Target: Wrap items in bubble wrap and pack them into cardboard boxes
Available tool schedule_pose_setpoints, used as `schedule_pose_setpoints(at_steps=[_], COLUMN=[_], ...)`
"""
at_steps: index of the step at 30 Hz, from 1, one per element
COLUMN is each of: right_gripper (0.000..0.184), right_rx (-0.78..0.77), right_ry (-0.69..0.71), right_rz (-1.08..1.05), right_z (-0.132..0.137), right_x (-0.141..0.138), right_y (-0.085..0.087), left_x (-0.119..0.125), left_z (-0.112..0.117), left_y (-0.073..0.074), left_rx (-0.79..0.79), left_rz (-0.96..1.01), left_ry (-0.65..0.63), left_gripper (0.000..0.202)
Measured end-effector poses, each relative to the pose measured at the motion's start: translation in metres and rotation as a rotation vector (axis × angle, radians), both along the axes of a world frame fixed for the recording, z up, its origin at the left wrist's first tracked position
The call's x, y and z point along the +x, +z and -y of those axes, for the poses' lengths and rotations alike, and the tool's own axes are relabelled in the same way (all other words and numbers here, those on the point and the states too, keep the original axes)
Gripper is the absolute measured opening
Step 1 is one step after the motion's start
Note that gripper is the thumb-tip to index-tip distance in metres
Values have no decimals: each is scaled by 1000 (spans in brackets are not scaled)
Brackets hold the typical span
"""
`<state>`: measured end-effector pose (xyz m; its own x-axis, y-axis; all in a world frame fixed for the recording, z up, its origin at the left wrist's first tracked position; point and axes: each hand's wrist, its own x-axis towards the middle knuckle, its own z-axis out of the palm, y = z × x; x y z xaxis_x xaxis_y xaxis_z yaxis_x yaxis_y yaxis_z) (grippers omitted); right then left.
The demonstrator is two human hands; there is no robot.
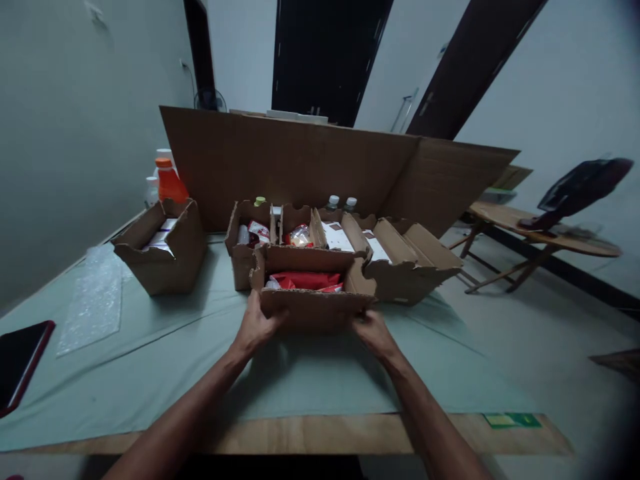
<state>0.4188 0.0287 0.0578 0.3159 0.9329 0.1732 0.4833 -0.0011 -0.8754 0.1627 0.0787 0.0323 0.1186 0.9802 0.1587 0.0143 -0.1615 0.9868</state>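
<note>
A small open cardboard box (310, 308) holding red packets (306, 280) stands on the green-covered table (300, 373), right in front of me. My left hand (256, 327) grips the box's lower left corner, fingers curled against its front. At the lower right corner my right hand (373, 331) holds the box the same way. Behind this box stand more open cardboard boxes (345, 243) with packets and papers inside.
Another open cardboard box (163, 257) sits at the left, with an orange bottle (169, 183) behind it. A tall cardboard sheet (300, 167) stands at the back. Bubble wrap (95, 297) and a dark tablet (20, 360) lie at the left. A wooden table (540, 230) stands at the right.
</note>
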Motion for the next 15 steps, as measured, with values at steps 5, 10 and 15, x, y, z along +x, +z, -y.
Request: schedule_pose_setpoints(at_steps=[5,10,15], right_gripper=[43,28,30], right_rx=[33,71,172], right_ry=[-122,-188,69], right_rz=[73,258,155], right_z=[48,111,65], right_x=[14,-2,-82], right_y=[-11,-23,5], left_x=[20,-23,-94], left_z=[29,85,77], left_y=[1,-14,8], left_rx=[21,-4,-47], left_rz=[45,16,-151], left_ry=[-53,-23,382], left_gripper=[68,51,38])
